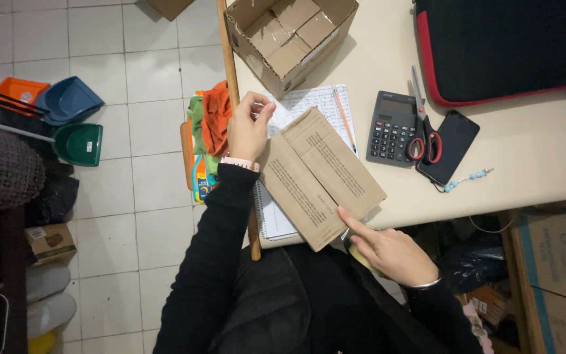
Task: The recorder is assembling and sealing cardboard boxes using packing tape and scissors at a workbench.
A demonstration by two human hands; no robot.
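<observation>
A flattened brown cardboard box [319, 176] lies on the cream table [512, 157], partly over a spiral notebook [276, 219]. My left hand [249, 126] rests at the cardboard's upper left corner, fingers curled with something thin pinched between the fingertips; I cannot tell what. My right hand [388, 252] is at the table's near edge, its index finger pressing the cardboard's lower edge while the other fingers curl around a yellowish object [360, 257], mostly hidden.
An open empty cardboard box [289, 36] stands at the table's far side. A calculator [391, 128], red-handled scissors [424, 128], a black phone [450, 144], a pencil [343, 111] and a black and red case [499, 46] lie to the right. Dustpans [70, 118] sit on the tiled floor.
</observation>
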